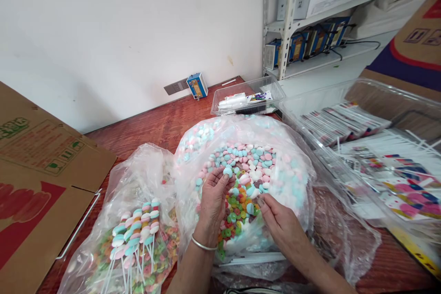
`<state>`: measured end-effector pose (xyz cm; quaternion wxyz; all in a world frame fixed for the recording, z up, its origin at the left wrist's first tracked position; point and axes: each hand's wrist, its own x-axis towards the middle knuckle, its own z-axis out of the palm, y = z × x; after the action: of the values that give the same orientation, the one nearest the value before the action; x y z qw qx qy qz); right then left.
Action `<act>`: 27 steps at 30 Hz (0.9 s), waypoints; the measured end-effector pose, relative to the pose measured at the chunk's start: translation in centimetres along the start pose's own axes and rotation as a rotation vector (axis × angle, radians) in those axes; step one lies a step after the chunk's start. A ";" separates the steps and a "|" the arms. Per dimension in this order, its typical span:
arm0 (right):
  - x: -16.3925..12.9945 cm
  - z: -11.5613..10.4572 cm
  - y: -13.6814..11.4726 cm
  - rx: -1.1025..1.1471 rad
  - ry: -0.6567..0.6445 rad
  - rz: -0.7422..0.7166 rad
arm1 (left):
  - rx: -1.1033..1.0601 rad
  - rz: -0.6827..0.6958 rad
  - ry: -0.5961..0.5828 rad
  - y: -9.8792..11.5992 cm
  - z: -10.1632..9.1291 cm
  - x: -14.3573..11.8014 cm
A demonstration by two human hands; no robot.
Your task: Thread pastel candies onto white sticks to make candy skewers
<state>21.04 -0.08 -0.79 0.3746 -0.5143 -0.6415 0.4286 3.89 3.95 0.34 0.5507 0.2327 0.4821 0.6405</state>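
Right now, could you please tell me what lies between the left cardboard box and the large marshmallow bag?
The head view shows marshmallow skewers, a smaller plastic bag of gummy rings and a strip of tabletop between them.

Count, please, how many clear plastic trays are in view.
2. The smaller tray is near the white wall, beyond the marshmallow bag; the larger tray is to the right of that bag. Others may be hidden.
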 end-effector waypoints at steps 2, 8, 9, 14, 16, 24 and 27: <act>-0.9 -0.3 -0.2 -0.087 -0.052 -0.028 | 0.051 0.031 0.014 0.1 0.0 -0.2; -1.6 -0.3 -0.4 -0.095 -0.082 -0.032 | 0.247 0.098 -0.027 0.0 0.1 -0.9; -1.6 -0.4 -0.4 -0.084 -0.077 -0.029 | 0.262 0.102 -0.037 0.0 0.2 -1.0; -1.6 -0.5 -0.9 0.002 -0.081 0.026 | 0.303 0.130 -0.064 0.1 0.4 -1.4; -1.7 -0.5 -1.1 0.074 -0.090 0.064 | 0.327 0.152 -0.070 0.1 0.4 -1.5; -1.9 0.5 -0.9 0.411 -0.184 0.267 | 0.432 0.240 -0.129 -0.5 0.1 -1.2; -2.0 1.0 -0.8 0.492 -0.182 0.293 | 0.456 0.256 -0.131 -0.5 0.1 -1.2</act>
<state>20.24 -2.30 -0.47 0.3629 -0.4546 -0.4683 0.6651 4.59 2.86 0.20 0.4284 0.4509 0.5438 0.5633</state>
